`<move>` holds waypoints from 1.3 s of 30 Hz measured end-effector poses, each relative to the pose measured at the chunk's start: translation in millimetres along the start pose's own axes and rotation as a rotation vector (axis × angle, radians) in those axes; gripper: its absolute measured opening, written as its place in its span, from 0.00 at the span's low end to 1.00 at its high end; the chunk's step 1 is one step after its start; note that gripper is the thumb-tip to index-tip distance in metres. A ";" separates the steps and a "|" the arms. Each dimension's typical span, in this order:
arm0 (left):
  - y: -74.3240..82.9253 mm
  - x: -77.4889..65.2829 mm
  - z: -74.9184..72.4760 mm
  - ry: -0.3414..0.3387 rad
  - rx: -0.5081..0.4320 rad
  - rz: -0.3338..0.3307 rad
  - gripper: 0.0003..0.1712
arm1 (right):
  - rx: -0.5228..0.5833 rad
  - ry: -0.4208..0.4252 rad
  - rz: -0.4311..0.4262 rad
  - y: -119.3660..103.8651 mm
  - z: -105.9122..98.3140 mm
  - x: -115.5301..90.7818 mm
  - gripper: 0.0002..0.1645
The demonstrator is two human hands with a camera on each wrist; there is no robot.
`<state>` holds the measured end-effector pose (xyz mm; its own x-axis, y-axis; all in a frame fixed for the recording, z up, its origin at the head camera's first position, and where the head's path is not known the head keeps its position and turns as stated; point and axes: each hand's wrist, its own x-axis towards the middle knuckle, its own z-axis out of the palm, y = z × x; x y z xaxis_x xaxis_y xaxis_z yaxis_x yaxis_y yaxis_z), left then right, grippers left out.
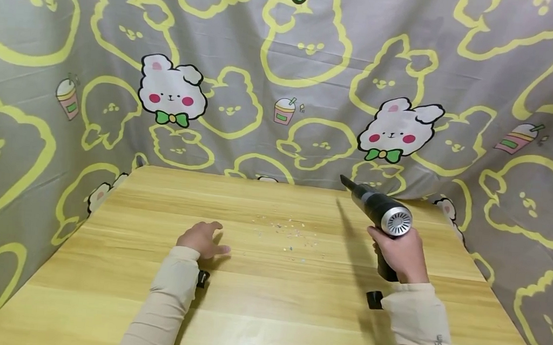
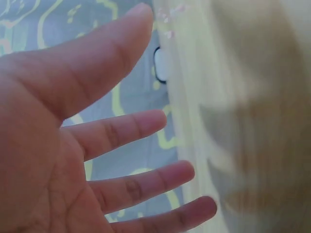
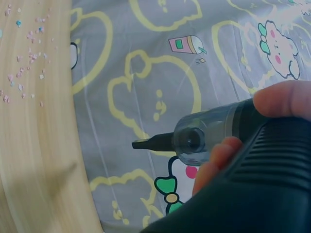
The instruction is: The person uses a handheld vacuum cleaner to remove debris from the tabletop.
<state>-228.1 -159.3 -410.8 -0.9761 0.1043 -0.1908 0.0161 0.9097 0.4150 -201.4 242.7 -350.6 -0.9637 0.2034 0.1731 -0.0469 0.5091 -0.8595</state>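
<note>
The right hand point(image 1: 404, 254) grips a black-and-silver, pistol-shaped plastic vacuum point(image 1: 375, 204) above the yellow wooden bench point(image 1: 265, 312); the left hand point(image 1: 201, 239) spreads empty. Tiny pastel flakes point(image 1: 291, 248) lie scattered, so most work seems to remain.

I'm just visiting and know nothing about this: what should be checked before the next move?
1. Right hand grips the vacuum-like tool: ok, fingers curled round its handle.
2. Nozzle aimed at the scraps: not ok, it points toward the patterned curtain.
3. Scraps gathered together: not ok, they lie scattered on the table.
4. Left hand free: ok, it holds nothing.
5. Left hand off the scraps: ok, it is beside them.
6. Tool switched on: cannot tell.
</note>
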 end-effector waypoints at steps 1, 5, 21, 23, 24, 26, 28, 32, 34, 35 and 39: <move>-1.6 0.0 -1.7 0.010 -0.016 0.008 0.37 | -0.001 -0.007 -0.001 -0.1 0.1 -0.1 0.22; -6.7 -0.5 -7.4 0.055 -0.088 0.025 0.28 | -0.013 -0.027 -0.006 -0.1 1.2 0.0 0.23; -14.5 -9.5 -19.3 -0.366 -0.137 0.183 0.38 | -0.097 -0.096 -0.066 -6.2 15.5 -4.6 0.21; -15.9 -9.2 -17.7 -0.345 -0.118 0.216 0.43 | -0.127 -0.109 -0.079 -7.1 18.2 -5.6 0.21; -16.3 -8.8 -16.3 -0.324 -0.112 0.229 0.46 | -0.134 -0.118 -0.085 -7.6 19.7 -6.5 0.21; -15.9 -7.5 -13.0 -0.265 -0.099 0.255 0.51 | -0.137 -0.138 -0.091 -8.4 22.1 -7.8 0.22; -15.6 -5.2 -8.4 -0.181 -0.096 0.293 0.55 | -0.129 -0.152 -0.091 -8.9 24.7 -9.1 0.22; -13.4 1.7 -0.3 0.029 -0.133 0.382 0.48 | -0.101 -0.159 -0.091 -9.1 29.7 -10.8 0.22; -11.7 4.7 2.5 0.129 -0.141 0.398 0.42 | -0.092 -0.165 -0.092 -8.6 32.0 -11.2 0.21; -11.0 5.7 3.6 0.160 -0.135 0.386 0.39 | -0.087 -0.168 -0.092 -8.3 33.1 -11.4 0.20; -8.4 6.7 4.2 0.168 -0.096 0.289 0.38 | -0.062 -0.182 -0.096 -8.3 36.7 -11.8 0.19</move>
<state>-233.9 -164.5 -419.3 -0.9562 0.2778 0.0925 0.2848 0.8094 0.5135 -199.2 205.4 -363.1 -0.9874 -0.0006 0.1582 -0.1303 0.5705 -0.8109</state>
